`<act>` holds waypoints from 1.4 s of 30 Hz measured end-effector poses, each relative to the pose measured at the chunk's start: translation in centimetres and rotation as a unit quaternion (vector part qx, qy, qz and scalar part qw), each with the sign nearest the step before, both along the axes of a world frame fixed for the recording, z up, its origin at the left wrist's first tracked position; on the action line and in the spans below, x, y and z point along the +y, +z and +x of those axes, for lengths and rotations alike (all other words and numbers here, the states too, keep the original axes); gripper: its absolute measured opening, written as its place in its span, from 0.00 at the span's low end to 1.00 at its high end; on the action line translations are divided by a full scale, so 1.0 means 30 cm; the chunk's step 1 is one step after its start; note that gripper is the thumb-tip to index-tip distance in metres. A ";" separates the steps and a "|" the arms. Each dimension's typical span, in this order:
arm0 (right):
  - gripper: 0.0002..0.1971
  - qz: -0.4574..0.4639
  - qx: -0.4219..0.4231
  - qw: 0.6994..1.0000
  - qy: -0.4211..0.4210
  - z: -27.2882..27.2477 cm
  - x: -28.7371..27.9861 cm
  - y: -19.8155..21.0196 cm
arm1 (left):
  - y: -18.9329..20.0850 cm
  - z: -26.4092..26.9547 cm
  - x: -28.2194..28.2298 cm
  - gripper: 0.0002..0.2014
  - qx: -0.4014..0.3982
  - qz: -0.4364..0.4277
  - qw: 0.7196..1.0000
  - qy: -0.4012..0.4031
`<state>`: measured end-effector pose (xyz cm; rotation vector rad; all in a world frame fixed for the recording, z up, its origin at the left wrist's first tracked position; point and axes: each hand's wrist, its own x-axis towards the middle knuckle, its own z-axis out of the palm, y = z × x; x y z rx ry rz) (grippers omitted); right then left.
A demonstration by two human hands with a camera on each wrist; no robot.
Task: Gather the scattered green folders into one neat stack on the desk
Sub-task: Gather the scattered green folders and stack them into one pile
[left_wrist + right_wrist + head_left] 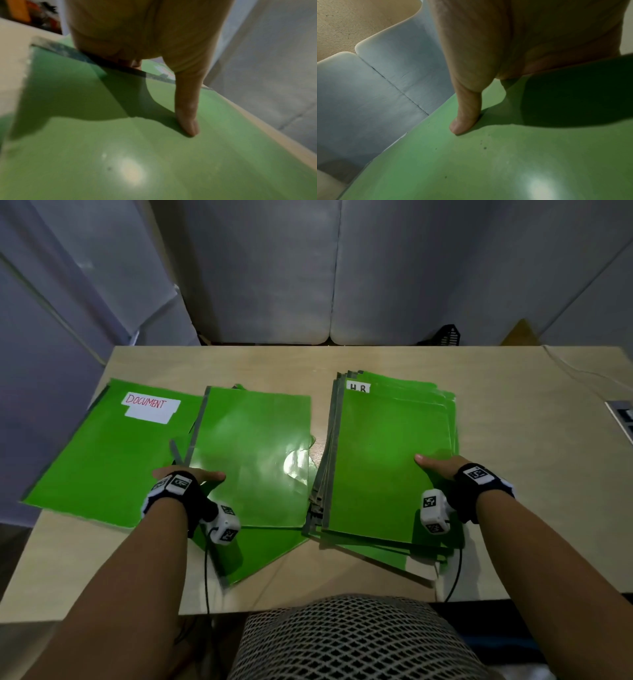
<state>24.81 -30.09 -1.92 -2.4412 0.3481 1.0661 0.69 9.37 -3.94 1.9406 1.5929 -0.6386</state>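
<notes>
Left hand (186, 475) at lower left of centre grips left edge of middle folder (251, 453), thumb on top, fingers tucked under. Right hand (438, 465) at right holds right edge of folder stack (390, 467), thumb flat on top sheet. "DOCUMENT" folder (113, 453) lies at left on desk (531, 474), partly under middle folder. Chair mesh (346, 642) at bottom.

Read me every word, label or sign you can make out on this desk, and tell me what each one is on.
"DOCUMENT": red handwriting on the white label of the far-left green folder.
"H R": black letters on the white tab sticking out near the top of the right-hand stack of green folders.
Black-and-white square marker codes on the wristband cameras: patterns, no readable text.
Left wrist view: the same white label, too blurred to read.
</notes>
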 end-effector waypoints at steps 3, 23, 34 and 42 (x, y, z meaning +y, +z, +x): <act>0.45 -0.005 -0.009 1.000 0.007 0.000 -0.004 0.001 | 0.062 0.010 -0.044 0.33 -0.031 -0.004 1.000 0.004; 0.44 0.056 -0.001 0.998 -0.029 0.012 -0.001 -0.011 | 0.700 0.554 -0.098 0.30 -0.349 0.095 0.930 -0.070; 0.62 0.167 0.030 0.977 -0.126 0.000 0.015 0.021 | 0.168 0.451 -0.451 0.36 -0.251 -0.031 0.967 -0.036; 0.50 0.097 0.002 0.993 -0.074 -0.006 0.013 -0.017 | 0.062 0.403 -0.382 0.38 -0.176 0.042 0.947 -0.266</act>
